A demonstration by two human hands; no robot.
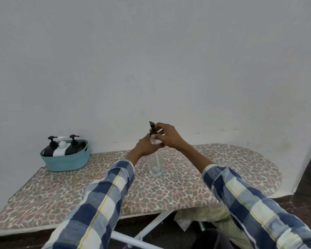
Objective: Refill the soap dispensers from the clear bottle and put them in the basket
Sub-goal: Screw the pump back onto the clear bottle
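Ironing board (187, 186) (leopard-print cover) against grey wall (151, 60).

Both arms wear long sleeves (104, 198) in navy, pale-blue and cream plaid with thin yellow lines.

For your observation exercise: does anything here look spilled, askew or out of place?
No spill shows. The three dispensers lean in the basket rather than standing upright; the clear bottle stands upright on the board.

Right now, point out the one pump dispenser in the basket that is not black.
The white pump dispenser, standing in the teal woven basket between two black pump dispensers; its body and pump are white.
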